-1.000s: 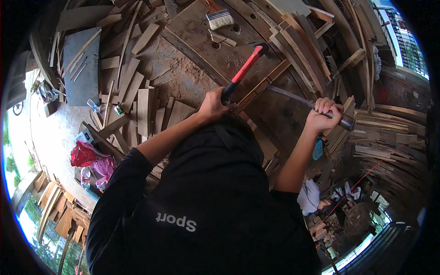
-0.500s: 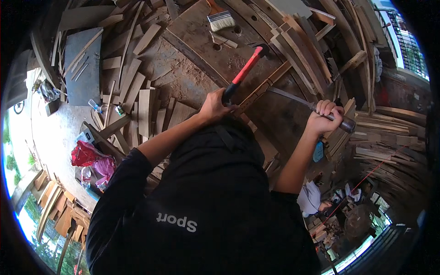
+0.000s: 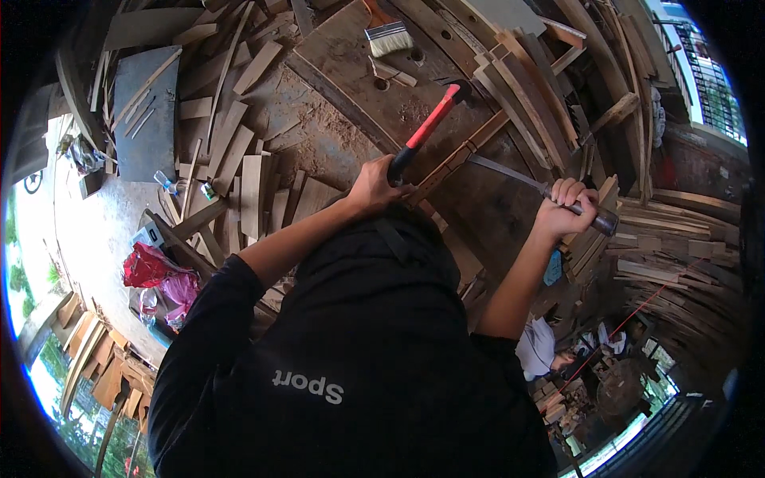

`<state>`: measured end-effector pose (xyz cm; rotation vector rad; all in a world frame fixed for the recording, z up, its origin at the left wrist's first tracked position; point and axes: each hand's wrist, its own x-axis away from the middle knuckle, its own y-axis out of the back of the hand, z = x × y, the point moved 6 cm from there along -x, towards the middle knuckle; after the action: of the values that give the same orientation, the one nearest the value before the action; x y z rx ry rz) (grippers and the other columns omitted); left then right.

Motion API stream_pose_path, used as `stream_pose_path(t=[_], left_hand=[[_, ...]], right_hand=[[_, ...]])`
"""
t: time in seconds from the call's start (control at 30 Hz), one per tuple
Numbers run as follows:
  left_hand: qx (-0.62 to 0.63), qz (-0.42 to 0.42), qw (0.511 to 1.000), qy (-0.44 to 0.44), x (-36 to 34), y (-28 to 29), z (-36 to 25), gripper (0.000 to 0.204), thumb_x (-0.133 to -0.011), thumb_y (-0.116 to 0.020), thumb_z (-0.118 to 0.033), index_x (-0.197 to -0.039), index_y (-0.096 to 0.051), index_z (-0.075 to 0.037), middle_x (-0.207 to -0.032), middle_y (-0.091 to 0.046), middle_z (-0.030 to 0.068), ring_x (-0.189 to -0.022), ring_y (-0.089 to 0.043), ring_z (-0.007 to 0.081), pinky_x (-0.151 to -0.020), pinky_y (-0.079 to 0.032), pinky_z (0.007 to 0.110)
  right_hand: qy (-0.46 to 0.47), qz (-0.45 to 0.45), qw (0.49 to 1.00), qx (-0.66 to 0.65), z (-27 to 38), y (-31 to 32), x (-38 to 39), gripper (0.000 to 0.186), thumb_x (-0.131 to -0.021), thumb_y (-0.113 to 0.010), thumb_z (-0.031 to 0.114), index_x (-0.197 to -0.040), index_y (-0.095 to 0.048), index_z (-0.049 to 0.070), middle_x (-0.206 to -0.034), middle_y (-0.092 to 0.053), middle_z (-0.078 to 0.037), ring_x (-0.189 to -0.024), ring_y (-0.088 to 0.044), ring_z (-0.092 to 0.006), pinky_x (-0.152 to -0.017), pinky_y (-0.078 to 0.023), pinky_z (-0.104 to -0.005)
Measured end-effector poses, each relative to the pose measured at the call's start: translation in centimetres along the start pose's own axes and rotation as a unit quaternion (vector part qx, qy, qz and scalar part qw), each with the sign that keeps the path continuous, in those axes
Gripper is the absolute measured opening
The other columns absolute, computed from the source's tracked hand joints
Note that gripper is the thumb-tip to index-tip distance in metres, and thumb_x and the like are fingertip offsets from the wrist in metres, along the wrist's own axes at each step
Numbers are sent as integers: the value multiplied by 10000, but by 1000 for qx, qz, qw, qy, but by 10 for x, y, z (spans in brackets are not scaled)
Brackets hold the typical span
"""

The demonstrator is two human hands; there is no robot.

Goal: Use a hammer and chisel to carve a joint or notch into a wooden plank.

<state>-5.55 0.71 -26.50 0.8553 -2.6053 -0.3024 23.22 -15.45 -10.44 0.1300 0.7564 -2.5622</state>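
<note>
1. Your left hand (image 3: 373, 188) is wrapped tight around the dark grip of a red-handled hammer (image 3: 426, 127); its head is raised over the workbench (image 3: 351, 60).
2. Your right hand (image 3: 564, 209) is closed in a fist on the handle of a chisel (image 3: 535, 188), whose long metal blade slants up-left.
3. The blade tip meets a narrow wooden strip (image 3: 456, 158) lying diagonally on the bench, between your two hands.
4. A paintbrush (image 3: 388, 37) lies at the bench's far end, well apart from the hammer.
5. Loose wooden slats (image 3: 239, 151) are piled to the left, and a red plastic bag (image 3: 155, 275) sits lower left.
</note>
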Motion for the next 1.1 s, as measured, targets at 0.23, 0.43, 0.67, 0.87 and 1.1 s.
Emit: stream_pose_path(t=[0.23,0.43,0.67,0.87,1.1], left_hand=[[-7,0,1000,-2,-1,1,1,481,-686,-858,-297,-873,-562,33,-809,-605,233,-777,-626,387,-703,-491,439],[0,5,1000,-4,-2,-1,4,488,-699,-858,-308,-872,-558,36,-819,-604,239,-787,-622,392,-711,-492,435],[-4,4,1000,0,-2,0,2,494,-696,-859,-311,-883,-563,39,-844,-605,257,-812,-614,411,-739,-494,439],[7,9,1000,9,-2,-2,4,509,-690,-863,-302,-923,-578,50,-865,-612,260,-829,-616,416,-746,-495,439],[5,0,1000,4,-1,-1,1,510,-683,-872,-308,-900,-571,42,-826,-616,236,-782,-629,385,-716,-503,423]], right_hand=[[-14,81,997,15,-3,-16,-9,127,-828,-486,151,-719,-435,111,-571,-403,-12,-485,-358,-129,-478,-319,-275],[-60,139,988,-17,-13,-23,-27,107,-850,-499,142,-764,-453,100,-575,-409,-12,-482,-350,-125,-460,-329,-278],[-104,64,992,-26,-22,3,-52,196,-829,-521,174,-660,-431,129,-543,-368,12,-466,-325,-113,-459,-281,-265],[-115,-33,991,-59,-30,48,-53,201,-789,-539,178,-622,-434,137,-537,-364,21,-472,-320,-112,-454,-253,-247],[-111,-168,974,-105,-40,96,-39,275,-790,-548,186,-578,-374,165,-529,-373,20,-449,-311,-136,-442,-283,-267]])
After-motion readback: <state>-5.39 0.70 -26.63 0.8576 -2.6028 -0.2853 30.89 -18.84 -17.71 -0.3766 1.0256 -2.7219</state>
